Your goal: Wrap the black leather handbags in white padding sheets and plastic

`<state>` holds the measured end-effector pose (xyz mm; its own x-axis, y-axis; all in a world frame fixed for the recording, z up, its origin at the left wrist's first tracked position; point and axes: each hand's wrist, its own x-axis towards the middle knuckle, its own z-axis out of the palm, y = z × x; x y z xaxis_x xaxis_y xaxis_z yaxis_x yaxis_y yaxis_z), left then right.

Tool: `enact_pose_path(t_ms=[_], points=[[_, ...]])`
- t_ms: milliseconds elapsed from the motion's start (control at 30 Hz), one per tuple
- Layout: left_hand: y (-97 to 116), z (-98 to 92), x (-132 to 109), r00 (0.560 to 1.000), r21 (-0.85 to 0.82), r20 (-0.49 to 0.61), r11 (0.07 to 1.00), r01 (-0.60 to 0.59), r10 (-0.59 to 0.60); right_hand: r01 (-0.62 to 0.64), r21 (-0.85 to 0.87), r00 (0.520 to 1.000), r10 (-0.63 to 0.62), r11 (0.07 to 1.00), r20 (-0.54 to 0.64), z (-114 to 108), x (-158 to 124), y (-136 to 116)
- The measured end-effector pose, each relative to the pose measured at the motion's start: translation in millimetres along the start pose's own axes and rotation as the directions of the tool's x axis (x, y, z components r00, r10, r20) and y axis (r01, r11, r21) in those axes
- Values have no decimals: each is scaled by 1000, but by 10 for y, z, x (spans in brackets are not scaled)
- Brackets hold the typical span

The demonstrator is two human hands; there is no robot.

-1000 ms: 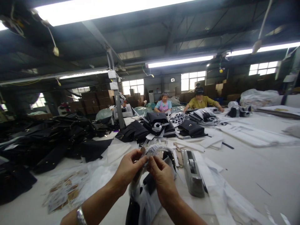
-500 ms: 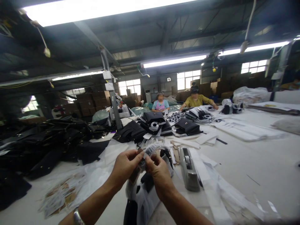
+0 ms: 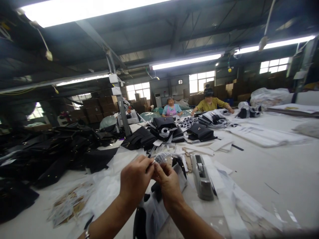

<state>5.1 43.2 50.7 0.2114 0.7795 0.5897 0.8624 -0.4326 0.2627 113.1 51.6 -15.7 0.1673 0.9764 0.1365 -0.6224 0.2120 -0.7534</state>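
Note:
My left hand (image 3: 136, 177) is closed in a pinch, its thumb and fingertips meeting those of my right hand (image 3: 169, 187), which is pinched as well. Between the fingertips is part of a bag strap (image 3: 163, 155) wrapped in clear film, arching away behind my right hand. What exactly each fingertip grips is mostly covered by the fingers. Below the hands lies a black bag (image 3: 140, 220) with white wrapping (image 3: 156, 209) around it, partly hidden by my right forearm. A grey tape dispenser (image 3: 203, 179) stands just right of my right hand.
Black bags (image 3: 165, 123) and white paper strips (image 3: 220, 144) lie ahead on the white table (image 3: 261, 169). A pile of black bags (image 3: 62, 146) fills the left. Small packets (image 3: 71, 202) lie front left. Two co-workers (image 3: 171, 109) sit across the table.
My left hand has rolled over so its back shows more, and its fingertips now meet my right hand's. The brown piece seen at the left fingertips is now hidden.

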Motion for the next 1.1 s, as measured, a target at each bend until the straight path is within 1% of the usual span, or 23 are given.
enact_pose_path(t_ms=[67, 167, 267, 367, 433, 467, 500, 567, 600, 633, 700, 767, 800, 833, 867, 933, 967, 1000, 1033, 1067, 1100], points=[[76, 22, -47, 998, 136, 6, 989, -64, 63, 22, -6, 1000, -22, 1000, 0, -7, 18, -1], [136, 93, -126, 995, 170, -6, 980, -99, 101, 56, -49, 998, -56, 997, 6, -36, 33, 3], [128, 175, -194, 988, 184, -44, 973, -136, 147, 56, -27, 997, -54, 998, 55, -62, 25, 15], [65, 200, -212, 984, 131, -58, 979, -159, 168, 24, -7, 997, -24, 1000, 69, -69, 6, -13], [-5, 164, -177, 989, -20, -25, 989, -148, 148, 2, -20, 998, -1, 1000, 58, -77, 4, -60], [-47, 134, -143, 993, -150, 9, 982, -115, 117, -13, -27, 998, 15, 1000, 65, -87, 8, -87], [-92, 99, -100, 996, -295, 56, 954, -56, 76, -30, -37, 996, 33, 999, 83, -103, 15, -112], [-183, 31, 5, 983, -534, 186, 839, 103, -3, -56, -87, 990, 66, 995, 122, -146, 39, -150], [-224, 4, 61, 966, -598, 259, 782, 176, -19, -62, -123, 988, 78, 990, 130, -169, 53, -162], [-260, -15, 113, 942, -631, 335, 737, 242, -23, -66, -159, 988, 86, 985, 128, -190, 66, -170], [-309, -27, 200, 875, -647, 484, 677, 351, 9, -61, -211, 988, 89, 976, 128, -211, 85, -182], [-333, -8, 254, 810, -654, 586, 607, 451, 30, -39, -238, 987, 75, 970, 142, -199, 91, -199], [-338, 12, 268, 791, -655, 612, 577, 488, 26, -26, -253, 986, 67, 967, 155, -186, 91, -214], [-340, 36, 274, 782, -654, 623, 557, 511, 14, -11, -272, 983, 60, 962, 173, -176, 92, -234], [-342, 63, 273, 783, -655, 622, 547, 521, -2, 7, -300, 979, 55, 954, 197, -178, 97, -260], [-346, 116, 256, 786, -657, 616, 522, 544, -44, 58, -405, 967, 49, 913, 250, -261, 124, -338], [-348, 138, 243, 784, -657, 617, 503, 562, -69, 99, -482, 964, 36, 871, 262, -361, 147, -391], [-351, 157, 228, 778, -655, 621, 479, 584, -99, 145, -571, 968, 2, 808, 250, -506, 177, -455], [-355, 172, 215, 766, -652, 630, 447, 612, -130, 178, -672, 976, -42, 719, 214, -696, 212, -526], [-360, 185, 203, 750, -648, 643, 411, 641, -156, 190, -765, 982, -120, 616, 147, -922, 250, -600], [-365, 199, 195, 732, -644, 659, 371, 669, -175, 153, -848, 976, -213, 508, 49, -1171, 287, -673]])
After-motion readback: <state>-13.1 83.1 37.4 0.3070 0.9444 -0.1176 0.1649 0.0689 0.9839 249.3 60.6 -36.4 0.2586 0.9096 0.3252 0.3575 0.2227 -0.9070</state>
